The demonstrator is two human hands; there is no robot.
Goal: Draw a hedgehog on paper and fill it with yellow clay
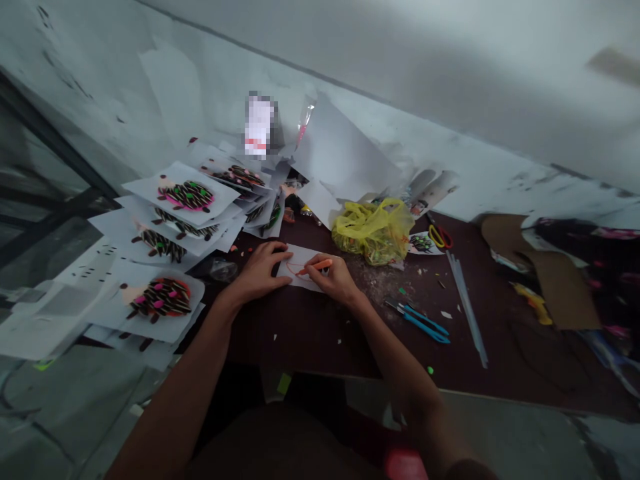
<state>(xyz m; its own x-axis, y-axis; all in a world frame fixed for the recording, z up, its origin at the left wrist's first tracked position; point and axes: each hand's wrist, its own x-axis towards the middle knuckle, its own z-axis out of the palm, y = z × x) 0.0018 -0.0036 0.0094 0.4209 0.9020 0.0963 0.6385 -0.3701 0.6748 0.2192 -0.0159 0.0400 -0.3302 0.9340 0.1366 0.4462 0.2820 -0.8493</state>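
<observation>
A small white sheet of paper (305, 255) lies on the dark table in front of me, with an orange curved line drawn on it. My right hand (336, 279) is closed around an orange marker (321, 265), its tip at the paper. My left hand (261, 270) rests at the sheet's left edge, thumb and fingers apart, pressing it down and gripping nothing. Left of that hand are stacked sheets with hedgehog pictures (186, 195) in black, pink and green. Another hedgehog sheet (160, 298) lies nearer to me.
A yellow plastic bag (373, 230) sits behind my right hand. Blue-handled scissors (425, 323), yellow-and-red-handled scissors (440, 235) and clear glue sticks (467, 310) lie to the right. Brown cardboard (565, 287) is farther right. A blurred-out phone-like screen (260, 127) stands against the wall.
</observation>
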